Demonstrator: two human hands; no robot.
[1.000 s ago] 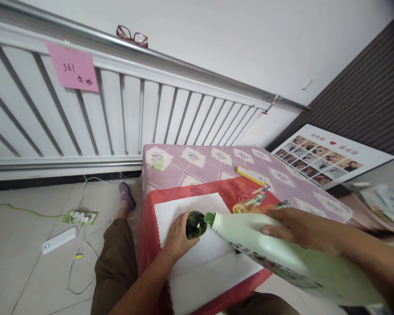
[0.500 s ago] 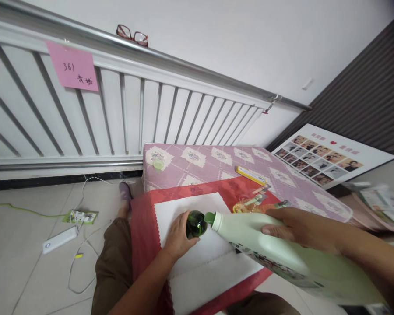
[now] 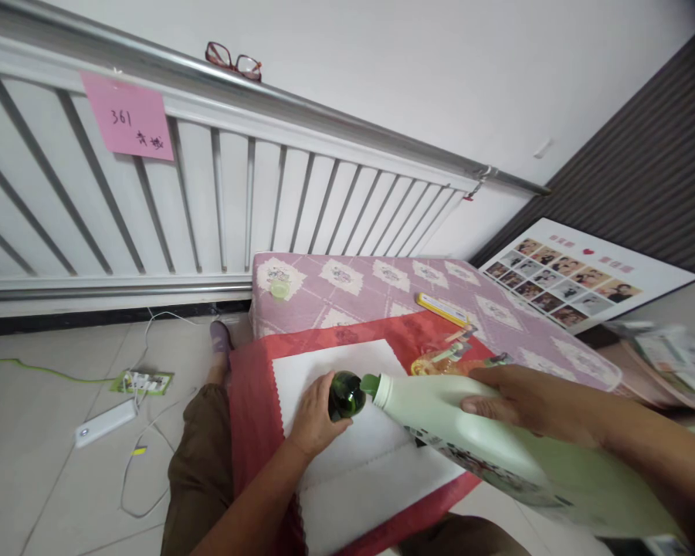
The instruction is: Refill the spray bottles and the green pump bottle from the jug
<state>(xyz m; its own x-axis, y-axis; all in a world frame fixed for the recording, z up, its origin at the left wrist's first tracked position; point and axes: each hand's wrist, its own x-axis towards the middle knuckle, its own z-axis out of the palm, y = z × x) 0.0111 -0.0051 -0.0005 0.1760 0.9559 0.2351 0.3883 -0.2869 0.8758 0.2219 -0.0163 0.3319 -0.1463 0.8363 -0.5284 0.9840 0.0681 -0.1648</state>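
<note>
My right hand (image 3: 527, 403) grips a large pale green jug (image 3: 475, 440), tilted so its green spout (image 3: 371, 383) meets the mouth of a small dark green bottle (image 3: 346, 395). My left hand (image 3: 313, 421) is wrapped round that small bottle, holding it on a white cloth (image 3: 347, 455) spread over a red cloth (image 3: 255, 401) on a low table with a pink patterned cover (image 3: 382, 282).
On the table lie a pale green cap (image 3: 279, 289), a yellow tube (image 3: 442, 310) and clear bottles (image 3: 445, 357). A white radiator (image 3: 150, 208) carries a pink note (image 3: 129, 117) and red glasses (image 3: 233, 65). A power strip (image 3: 105, 423) and cables lie on the floor; a photo board (image 3: 573, 274) leans at right.
The red cloth's left edge has shifted out to the left. Both hands, the jug and the small bottle hold almost the same pose.
</note>
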